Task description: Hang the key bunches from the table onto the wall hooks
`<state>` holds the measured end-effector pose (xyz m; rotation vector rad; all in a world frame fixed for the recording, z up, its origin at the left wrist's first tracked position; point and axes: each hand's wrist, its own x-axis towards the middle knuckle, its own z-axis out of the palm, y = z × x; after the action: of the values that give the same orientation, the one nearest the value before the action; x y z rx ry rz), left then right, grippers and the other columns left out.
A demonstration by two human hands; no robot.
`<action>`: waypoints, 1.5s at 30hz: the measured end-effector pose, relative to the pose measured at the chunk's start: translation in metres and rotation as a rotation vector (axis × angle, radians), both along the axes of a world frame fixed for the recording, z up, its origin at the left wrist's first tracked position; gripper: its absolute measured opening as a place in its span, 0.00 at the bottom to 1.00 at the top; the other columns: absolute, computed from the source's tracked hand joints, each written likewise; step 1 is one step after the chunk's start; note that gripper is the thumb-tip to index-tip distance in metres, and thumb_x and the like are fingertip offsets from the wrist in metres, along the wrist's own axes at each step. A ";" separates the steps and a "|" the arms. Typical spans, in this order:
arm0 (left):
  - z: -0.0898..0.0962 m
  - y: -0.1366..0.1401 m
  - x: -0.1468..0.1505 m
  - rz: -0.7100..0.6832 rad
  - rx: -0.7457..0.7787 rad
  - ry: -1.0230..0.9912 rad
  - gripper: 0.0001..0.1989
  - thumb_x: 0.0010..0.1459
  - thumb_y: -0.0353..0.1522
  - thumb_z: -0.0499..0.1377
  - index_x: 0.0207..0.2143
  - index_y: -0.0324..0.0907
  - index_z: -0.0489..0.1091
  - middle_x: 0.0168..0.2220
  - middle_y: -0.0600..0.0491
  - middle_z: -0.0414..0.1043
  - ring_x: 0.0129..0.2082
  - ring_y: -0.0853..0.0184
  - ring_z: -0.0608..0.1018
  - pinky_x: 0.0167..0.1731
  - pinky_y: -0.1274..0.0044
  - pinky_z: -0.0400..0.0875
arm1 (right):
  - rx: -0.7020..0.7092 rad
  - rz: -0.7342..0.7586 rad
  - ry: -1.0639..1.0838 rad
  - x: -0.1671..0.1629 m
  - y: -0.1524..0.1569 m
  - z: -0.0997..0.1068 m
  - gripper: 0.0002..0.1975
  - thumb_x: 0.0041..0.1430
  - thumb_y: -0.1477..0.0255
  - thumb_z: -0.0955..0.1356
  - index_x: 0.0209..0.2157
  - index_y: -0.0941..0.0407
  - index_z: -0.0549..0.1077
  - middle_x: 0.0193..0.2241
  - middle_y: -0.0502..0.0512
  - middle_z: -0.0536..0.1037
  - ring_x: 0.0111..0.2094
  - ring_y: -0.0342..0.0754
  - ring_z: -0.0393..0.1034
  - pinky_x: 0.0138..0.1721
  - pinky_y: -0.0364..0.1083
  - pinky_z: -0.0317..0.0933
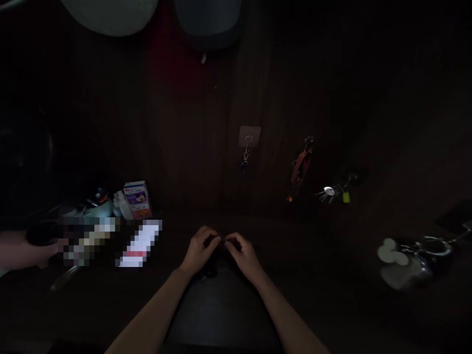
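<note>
In the dim head view, my left hand [201, 250] and my right hand [242, 251] meet at the centre, just above a dark surface. Thumb and fingers of both are pinched on a small dark ring-like piece [221, 236], which looks like metal. It is too small and dark for me to name its exact kind. Below my left hand lie some dark rounded bits [209, 273]; whether they join the ring-like piece I cannot tell.
On the back panel hang a hook with a clasp [246, 156], a reddish strap [301, 168] and keys [334, 193]. More keyrings with a white charm [391, 251] hang at right. Small printed boxes [137, 199], a blurred bright rectangle [142, 243] and a pinkish shape [16, 250] are left.
</note>
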<state>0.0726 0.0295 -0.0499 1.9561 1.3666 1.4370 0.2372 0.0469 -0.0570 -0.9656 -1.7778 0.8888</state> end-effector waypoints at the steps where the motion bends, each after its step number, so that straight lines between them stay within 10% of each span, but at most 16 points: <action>1: 0.000 0.000 0.000 0.005 -0.007 -0.003 0.08 0.58 0.35 0.55 0.30 0.42 0.71 0.32 0.52 0.71 0.35 0.66 0.74 0.38 0.74 0.69 | 0.010 -0.011 -0.015 0.000 0.000 0.000 0.07 0.56 0.67 0.64 0.33 0.54 0.71 0.29 0.50 0.75 0.33 0.46 0.69 0.35 0.44 0.62; 11: 0.000 0.000 0.001 -0.038 -0.055 -0.015 0.10 0.58 0.37 0.55 0.31 0.43 0.73 0.32 0.52 0.73 0.35 0.65 0.75 0.38 0.75 0.69 | 0.189 -0.140 -0.109 0.001 0.002 -0.003 0.07 0.54 0.67 0.65 0.27 0.55 0.72 0.22 0.48 0.70 0.25 0.44 0.65 0.28 0.42 0.59; 22: -0.005 0.008 -0.020 0.269 -0.089 -0.267 0.13 0.57 0.40 0.52 0.40 0.43 0.68 0.31 0.54 0.73 0.31 0.66 0.76 0.32 0.76 0.70 | 0.297 -0.411 -0.011 0.029 0.013 0.010 0.11 0.55 0.61 0.65 0.27 0.53 0.72 0.24 0.51 0.74 0.26 0.46 0.68 0.29 0.44 0.62; 37: -0.008 0.019 -0.031 0.273 -0.205 -0.280 0.17 0.56 0.46 0.50 0.32 0.43 0.69 0.21 0.58 0.67 0.21 0.68 0.72 0.25 0.77 0.66 | 0.457 -0.624 0.103 0.019 0.081 0.156 0.12 0.49 0.61 0.67 0.25 0.56 0.72 0.18 0.47 0.69 0.22 0.42 0.62 0.27 0.41 0.56; 45: -0.011 0.021 -0.033 0.263 -0.225 -0.244 0.17 0.57 0.45 0.49 0.30 0.44 0.69 0.20 0.59 0.67 0.21 0.68 0.71 0.25 0.78 0.64 | 0.453 -0.647 0.093 -0.001 0.108 0.185 0.10 0.49 0.64 0.67 0.23 0.56 0.73 0.19 0.51 0.74 0.24 0.46 0.67 0.28 0.43 0.56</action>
<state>0.0396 0.0507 -0.0613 1.4523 1.6335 1.5014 0.2359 0.1553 0.1283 -1.0716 -1.3623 0.1117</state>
